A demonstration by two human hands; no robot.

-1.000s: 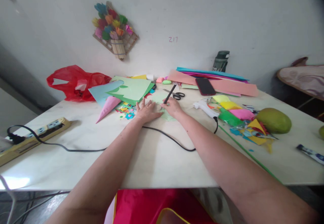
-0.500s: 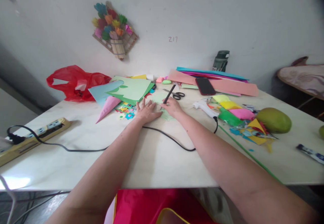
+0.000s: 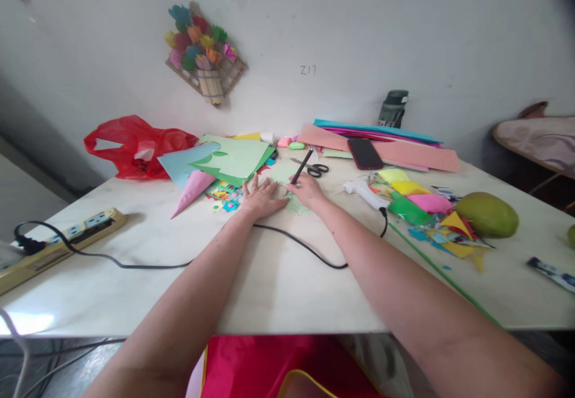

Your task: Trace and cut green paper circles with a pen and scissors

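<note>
My right hand (image 3: 309, 192) grips a black pen (image 3: 302, 166), its upper end tilted to the right, over a pale green paper (image 3: 299, 205) with drawn outlines. The pen's tip is hidden by my fingers. My left hand (image 3: 261, 199) lies flat with fingers spread on the left part of that paper. Just beyond my right hand rest black-handled scissors (image 3: 317, 170). Left of my left hand are small colourful paper scraps (image 3: 230, 204), a pink paper cone (image 3: 194, 190) and green paper sheets (image 3: 233, 158).
A white glue gun (image 3: 366, 190) with a black cord (image 3: 305, 246) lies right of my hands. Farther right are clay packets (image 3: 411, 206) and a green mango-like fruit (image 3: 487, 214). A phone (image 3: 365, 154) rests on stacked coloured paper (image 3: 417, 153). A red bag (image 3: 135, 149) and power strip (image 3: 85, 233) are left.
The view has shifted very slightly. Both hands and the pen stay in nearly the same place on the paper.
</note>
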